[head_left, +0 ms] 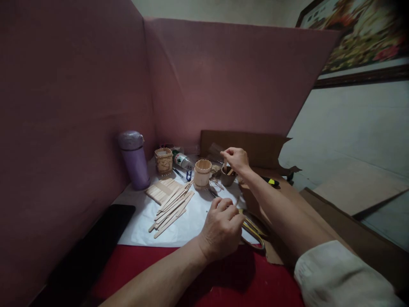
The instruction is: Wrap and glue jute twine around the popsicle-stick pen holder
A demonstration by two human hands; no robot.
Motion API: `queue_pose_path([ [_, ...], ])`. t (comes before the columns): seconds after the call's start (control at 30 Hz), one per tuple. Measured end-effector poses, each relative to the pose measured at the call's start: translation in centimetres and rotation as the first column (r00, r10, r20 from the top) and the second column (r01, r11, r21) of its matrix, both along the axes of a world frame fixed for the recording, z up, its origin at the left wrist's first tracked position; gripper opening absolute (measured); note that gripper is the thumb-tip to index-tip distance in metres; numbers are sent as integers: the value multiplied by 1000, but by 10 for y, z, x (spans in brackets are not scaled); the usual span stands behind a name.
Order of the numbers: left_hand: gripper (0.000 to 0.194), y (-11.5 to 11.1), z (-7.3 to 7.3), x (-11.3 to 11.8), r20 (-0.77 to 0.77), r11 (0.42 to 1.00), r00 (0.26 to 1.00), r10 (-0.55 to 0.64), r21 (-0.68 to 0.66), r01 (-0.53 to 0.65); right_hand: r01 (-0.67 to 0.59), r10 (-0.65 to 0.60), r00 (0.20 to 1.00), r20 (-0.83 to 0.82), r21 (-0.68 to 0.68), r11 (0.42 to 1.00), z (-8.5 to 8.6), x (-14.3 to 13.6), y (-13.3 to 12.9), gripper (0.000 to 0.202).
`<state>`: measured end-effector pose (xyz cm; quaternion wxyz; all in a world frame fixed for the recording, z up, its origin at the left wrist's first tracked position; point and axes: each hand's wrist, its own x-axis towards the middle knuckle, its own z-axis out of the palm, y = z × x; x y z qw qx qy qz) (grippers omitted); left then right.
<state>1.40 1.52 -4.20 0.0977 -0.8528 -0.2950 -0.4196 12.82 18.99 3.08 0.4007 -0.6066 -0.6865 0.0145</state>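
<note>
My right hand [237,160] is closed in a pinch on a wooden stick [225,163], whose lower end goes down into a small dark cup [227,180]. Another stick leans inside that cup. Nearer to me, my left hand [222,228] is curled closed; a thin tip shows above its fingers, but what it holds is hidden. Scissors with yellow-and-black handles [254,233] lie just right of the left hand. A round holder made of sticks [202,175] stands left of the cup. Loose craft sticks [172,211] lie in a pile on white paper [137,230].
A purple tumbler [134,164] stands at the left, beside a decorated stick holder [164,162]. Behind lie a clear bottle [182,160] and a pen [179,175]. A yellow-and-black tool [271,182] rests on cardboard at the right. Pink panels [223,81] wall the back and left.
</note>
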Motion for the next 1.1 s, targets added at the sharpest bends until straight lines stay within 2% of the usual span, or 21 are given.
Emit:
queue_pose_path([
  [0.17, 12, 1, -1, 0, 3, 1000, 1000, -10, -20, 10, -13, 48, 979, -199, 177, 984, 1, 14, -17, 29],
  [0.37, 16, 4, 1, 0, 52, 1000, 998, -25, -2, 25, -52, 122, 941, -314, 222, 974, -11, 29, -32, 29],
  [0.53, 14, 8, 0, -1, 166, 977, 986, -22, -204, 57, -48, 138, 936, -323, 271, 961, -18, 38, -46, 30],
  [0.63, 13, 13, -3, -4, 256, 954, 966, 24, -294, 54, -49, 152, 939, -308, 318, 947, -21, 39, -57, 32],
  [0.73, 16, 20, -6, -8, 388, 913, 915, 108, -403, 64, -68, 172, 949, -266, 358, 931, -25, 39, -67, 31],
  [0.8, 15, 25, -7, -10, 487, 864, 857, 172, -492, 106, -84, 187, 955, -228, 397, 914, -29, 39, -73, 31],
  [0.87, 15, 31, -6, -13, 572, 791, 789, 225, -580, 195, -140, 226, 962, -155, 428, 893, -34, 40, -80, 28],
  [0.93, 21, 34, -3, -15, 634, 685, 725, 269, -655, 319, -236, 285, 957, -45, 444, 864, -38, 39, -92, 22],
  [1.0, 33, 34, 2, -16, 674, 555, 674, 302, -700, 450, -332, 338, 939, 71, 458, 825, -43, 36, -108, 20],
  [1.1, 47, 29, 9, -16, 720, 380, 622, 308, -692, 613, -439, 371, 898, 234, 468, 767, -53, 27, -137, 20],
])
